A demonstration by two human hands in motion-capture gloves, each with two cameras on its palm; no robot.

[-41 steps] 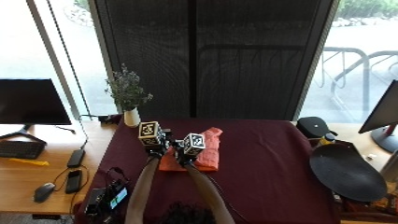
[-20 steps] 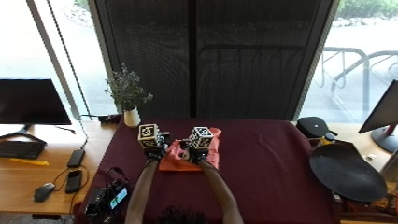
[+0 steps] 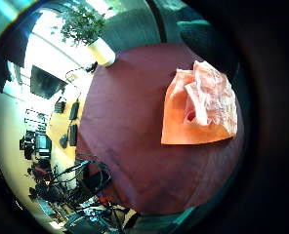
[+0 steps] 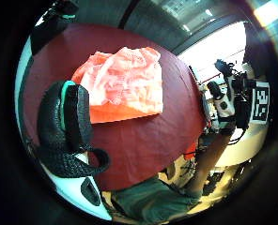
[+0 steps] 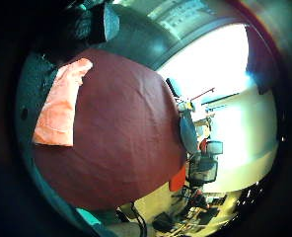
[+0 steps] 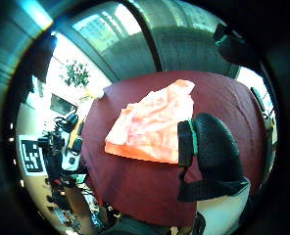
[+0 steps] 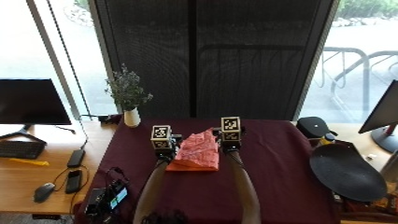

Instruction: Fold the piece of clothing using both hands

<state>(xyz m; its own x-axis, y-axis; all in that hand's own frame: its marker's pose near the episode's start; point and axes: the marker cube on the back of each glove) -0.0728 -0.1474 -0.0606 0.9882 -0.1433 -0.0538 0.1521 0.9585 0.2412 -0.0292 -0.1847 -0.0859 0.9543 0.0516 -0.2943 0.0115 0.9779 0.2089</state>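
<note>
Two gloved hands flank one garment on the maroon-covered tabletop [image 7: 280, 158], biggest thing in the scene, filling the middle of the outside view. Next down in size, off to the side of the cloth: a dark round dish-like object [image 7: 347, 171], then a monitor [image 7: 31, 101] on the adjoining wooden desk, then a small white vase with a plant [image 7: 129, 100] at the tabletop's far corner. The orange-pink piece of clothing [image 7: 198, 152] lies flat near the tabletop's middle, already doubled into a rough rectangle with a crumpled upper layer, edges roughly squared, so folding looks partly or mostly done. The left hand [image 7: 167, 148] sits just beside its left edge and the right hand [image 7: 229, 143] just beside its right edge, likely placed either side for another fold or for smoothing. Palm views show the cloth lying clear below both palms with nothing pinched; one black finger shows relaxed in each thumb-side view, so both hands read as unclenched and holding nothing. No readable brand, label or writing anywhere.
</note>
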